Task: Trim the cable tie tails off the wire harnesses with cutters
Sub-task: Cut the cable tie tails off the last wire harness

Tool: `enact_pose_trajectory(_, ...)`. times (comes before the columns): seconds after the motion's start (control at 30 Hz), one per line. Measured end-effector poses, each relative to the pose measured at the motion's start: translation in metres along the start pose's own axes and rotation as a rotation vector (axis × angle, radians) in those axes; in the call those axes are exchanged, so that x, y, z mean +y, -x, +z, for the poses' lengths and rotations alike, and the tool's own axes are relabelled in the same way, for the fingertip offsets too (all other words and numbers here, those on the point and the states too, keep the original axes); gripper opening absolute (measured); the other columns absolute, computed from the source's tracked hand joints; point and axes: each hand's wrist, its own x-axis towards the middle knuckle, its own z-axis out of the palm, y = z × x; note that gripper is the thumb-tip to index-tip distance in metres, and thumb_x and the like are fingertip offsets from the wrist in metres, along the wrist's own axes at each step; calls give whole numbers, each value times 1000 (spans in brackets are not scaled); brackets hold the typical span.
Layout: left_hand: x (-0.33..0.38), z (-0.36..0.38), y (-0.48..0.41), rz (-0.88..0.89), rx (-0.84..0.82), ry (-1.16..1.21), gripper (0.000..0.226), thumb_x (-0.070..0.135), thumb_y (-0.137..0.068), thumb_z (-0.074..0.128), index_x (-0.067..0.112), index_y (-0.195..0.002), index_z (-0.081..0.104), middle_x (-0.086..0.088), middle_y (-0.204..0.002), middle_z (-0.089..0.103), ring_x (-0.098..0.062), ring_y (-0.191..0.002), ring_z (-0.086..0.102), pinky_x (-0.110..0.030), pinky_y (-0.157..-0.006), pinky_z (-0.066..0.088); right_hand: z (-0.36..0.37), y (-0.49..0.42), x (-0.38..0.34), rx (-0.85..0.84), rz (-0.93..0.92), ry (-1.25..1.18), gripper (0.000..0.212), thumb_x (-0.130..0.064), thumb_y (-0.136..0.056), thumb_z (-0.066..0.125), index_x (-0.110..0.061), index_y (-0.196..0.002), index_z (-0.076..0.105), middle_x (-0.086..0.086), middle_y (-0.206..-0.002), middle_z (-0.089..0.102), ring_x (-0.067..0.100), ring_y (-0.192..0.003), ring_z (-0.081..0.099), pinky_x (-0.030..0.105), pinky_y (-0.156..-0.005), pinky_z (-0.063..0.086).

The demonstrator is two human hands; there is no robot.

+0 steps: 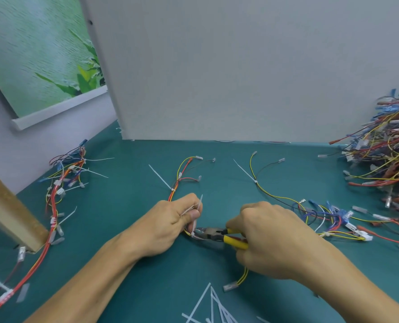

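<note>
Green mat [161, 290]: cutters [213, 234] lie crosswise, nose leftward (at tie tail [201, 200])

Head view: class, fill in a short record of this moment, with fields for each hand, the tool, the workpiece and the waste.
Left hand: holds the harness and pinches a tie tail
Right hand: grips the cutters by the yellow handles
Tool: jaws at a tie by the left fingers
Offcuts: white strips on the mat, near edge
Pile: more harnesses, far right
</note>
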Motion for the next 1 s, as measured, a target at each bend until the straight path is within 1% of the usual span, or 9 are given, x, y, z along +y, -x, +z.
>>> enact_pose_trajectory(0.07,-1,0,0,5,-1,-6,20,28,-102,39,33,-84,42,12,-72,61,-4,-60,47,-14,-61,36,2,-1,-2,-5,-1,-4,15,-33,-83,52,-20,-77,47,-4,-79,39,30,-77,46,27,-48,24)
enact_pose_trajectory(0.2,-2,0,0,10,-4,-7,20,29,-102,39,35,-84,42,11,-74,62,-7,-63,48,-23,-64,42,3,-2,-3,-16,5,-2,13,-32,-82,53,-21,-77,48,-4,-78,38,30,-75,44,27,-48,24)
enact_pose_trajectory(0.4,-4,1,0,22,-5,-12,19,29,-102,39,33,-84,42,10,-75,62,-6,-60,46,-21,-62,39,2,-3,-6,-25,-4,2,8,-28,-79,55,-20,-80,55,0,-83,46,31,-77,48,26,-49,25)
enact_pose_trajectory(0.47,-5,1,0,23,-7,-9,18,30,-102,39,33,-84,42,11,-75,62,-7,-61,47,-24,-63,41,1,-3,-6,-35,-14,7,7,-27,-80,55,-20,-81,56,-1,-84,45,30,-76,46,26,-48,24)
enact_pose_trajectory(0.6,-5,0,0,20,-11,0,17,30,-101,40,31,-85,44,11,-75,63,-14,-68,53,-32,-68,46,4,-3,-7,-51,-29,32,10,-24,-85,53,-18,-89,59,1,-88,42,30,-74,42,27,-48,21)
enact_pose_trajectory(0.73,-3,0,1,18,-10,0,17,31,-100,40,32,-83,44,10,-74,62,-16,-70,55,-33,-70,48,8,-4,-10,-59,-41,57,1,-18,-85,51,-18,-86,50,3,-87,37,28,-66,36,27,-47,19)
enact_pose_trajectory(0.8,-2,0,1,13,-10,7,17,33,-98,39,33,-82,43,10,-74,63,-18,-71,56,-36,-72,49,11,-4,-12,-49,-52,73,5,-15,-85,51,-18,-85,48,3,-86,37,27,-62,33,28,-47,18)
enact_pose_trajectory(0.9,-3,0,0,11,-10,-11,21,26,-100,42,35,-81,44,10,-74,62,-14,-70,56,-32,-71,49,13,-4,-13,-18,-67,100,7,-13,-83,51,-17,-83,46,3,-82,34,21,-54,25,29,-46,17)
enact_pose_trajectory(1.0,-3,0,0,7,-10,-36,23,23,-101,43,34,-81,44,10,-73,63,-8,-66,52,-24,-66,44,16,-4,-14,2,-72,116,7,-13,-83,52,-18,-83,46,3,-82,35,21,-53,24,29,-46,15)
